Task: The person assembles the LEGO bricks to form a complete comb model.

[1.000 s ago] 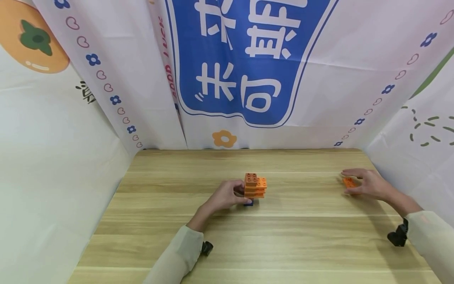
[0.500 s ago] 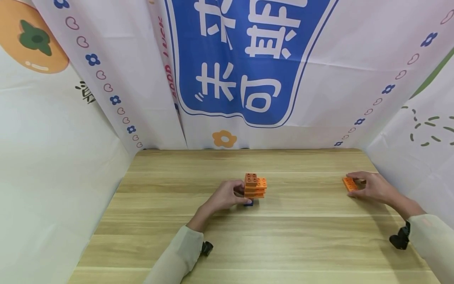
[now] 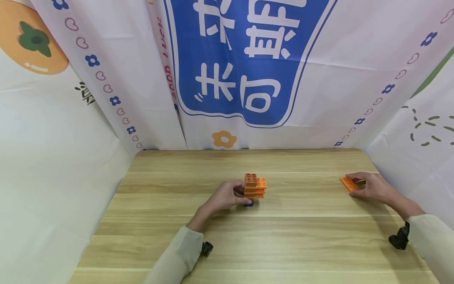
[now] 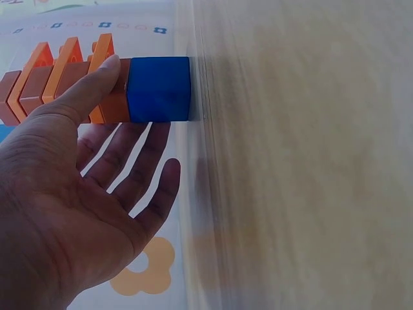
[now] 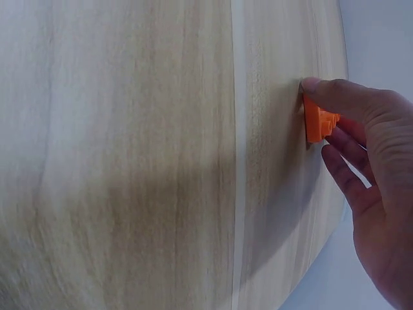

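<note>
A tower of toy building bricks [image 3: 254, 193] stands upright in the middle of the table. My left hand [image 3: 224, 194] grips it low down, thumb on the near side and fingers behind. In the left wrist view a blue brick [image 4: 159, 89] forms its base, and brown bricks alternate with thin orange plates that jut out to one side. A brown brick [image 3: 250, 179] tops it. Far to the right, my right hand [image 3: 376, 188] pinches a flat orange studded brick [image 3: 348, 184] between thumb and fingers. That brick is at the table surface, partly hidden by the hand.
The wooden table [image 3: 298, 244] ends at a printed cloth wall [image 3: 319, 134] behind, with more cloth at both sides. The right hand is close to the table's right edge. Small black devices sit at both wrists.
My right hand shifted slightly right and closed its thumb and fingers on the flat orange brick, which then moved a little left. My left hand and the tower have stayed put.
</note>
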`<state>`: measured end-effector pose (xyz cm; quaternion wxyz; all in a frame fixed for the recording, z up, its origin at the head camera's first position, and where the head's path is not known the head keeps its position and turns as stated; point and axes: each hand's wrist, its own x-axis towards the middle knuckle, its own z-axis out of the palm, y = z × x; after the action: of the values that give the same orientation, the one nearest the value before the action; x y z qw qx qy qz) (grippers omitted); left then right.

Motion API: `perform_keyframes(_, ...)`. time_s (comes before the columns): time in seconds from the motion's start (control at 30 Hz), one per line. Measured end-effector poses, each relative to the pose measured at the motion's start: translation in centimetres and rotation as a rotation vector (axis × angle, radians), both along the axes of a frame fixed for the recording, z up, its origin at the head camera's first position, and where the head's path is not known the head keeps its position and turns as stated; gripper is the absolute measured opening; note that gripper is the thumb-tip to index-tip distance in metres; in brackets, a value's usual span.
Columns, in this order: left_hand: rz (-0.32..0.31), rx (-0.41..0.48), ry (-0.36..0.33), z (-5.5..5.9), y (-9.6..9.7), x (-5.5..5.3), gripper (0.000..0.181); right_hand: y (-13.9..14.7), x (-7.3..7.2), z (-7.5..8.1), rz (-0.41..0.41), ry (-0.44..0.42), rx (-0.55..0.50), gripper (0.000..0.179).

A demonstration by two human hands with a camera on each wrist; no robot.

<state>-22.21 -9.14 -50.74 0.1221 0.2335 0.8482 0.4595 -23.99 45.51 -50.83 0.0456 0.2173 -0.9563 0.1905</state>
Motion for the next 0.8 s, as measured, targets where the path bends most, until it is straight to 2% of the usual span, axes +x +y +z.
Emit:
perform_keyframes(0.43, -0.006, -0.009, 0.002, 0.0, 0.1, -0.1, 0.026, -0.7, 0.0, 0.0, 0.015, 0.018, 0.018, 0.052)
perform_keyframes(0.8, -0.004, -0.005, 0.007, -0.1, 0.2, -0.1, 0.026, -1.4, -0.2, 0.3, 0.013, -0.061, 0.022, 0.044)
